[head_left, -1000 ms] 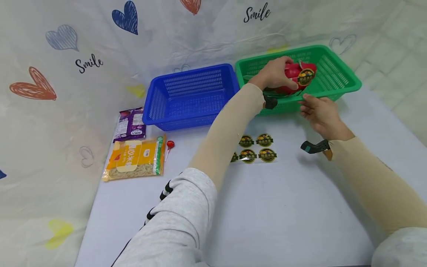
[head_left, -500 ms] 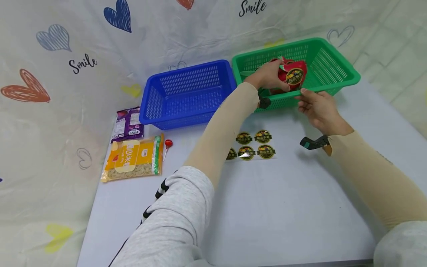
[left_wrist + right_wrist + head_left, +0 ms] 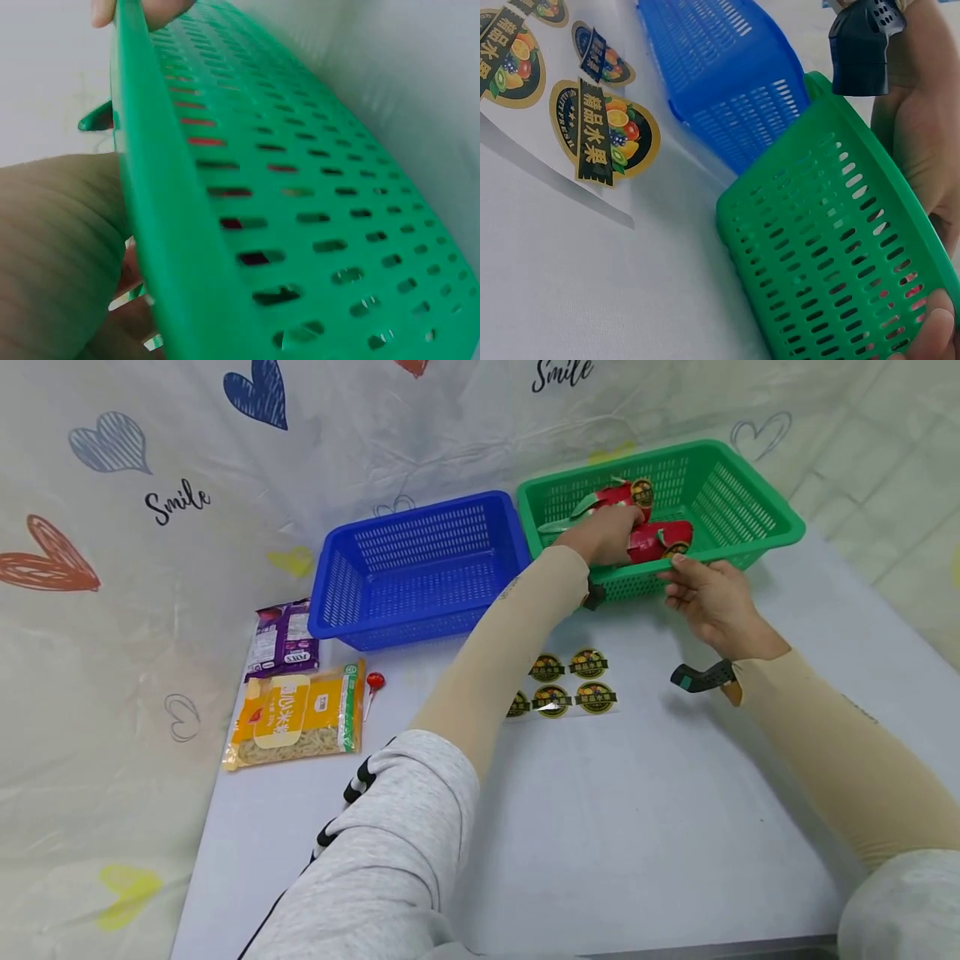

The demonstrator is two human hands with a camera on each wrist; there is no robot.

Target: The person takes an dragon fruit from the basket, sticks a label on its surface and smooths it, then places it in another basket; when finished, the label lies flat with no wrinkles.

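Note:
Two red dragon fruits with green scales and gold-and-black round stickers lie in the green basket [image 3: 783, 537]: a rear dragon fruit [image 3: 617, 496] and a front dragon fruit [image 3: 651, 542]. My left hand [image 3: 600, 533] reaches over the near rim, down beside both. Its fingers are mostly hidden by fruit and basket; whether they grip either fruit I cannot tell. With thumb and fingers, my right hand [image 3: 716, 602] pinches the basket's near rim. In the right wrist view its fingertips [image 3: 934, 334] show at that rim. Red skin shows through the basket's slots in both wrist views.
A blue basket [image 3: 420, 631] stands left of the green one. A sheet of round fruit stickers [image 3: 596, 697] lies in front. Farther left are a purple packet [image 3: 281, 639], a yellow bag [image 3: 292, 714] and a red lollipop [image 3: 376, 680]. Inside the green basket is a pale green long thing [image 3: 553, 527].
My left hand has lowered deeper into the green basket. The stickered dragon fruit it held up now lies lower near the front rim, and the rear one shows. My right hand stays at the rim.

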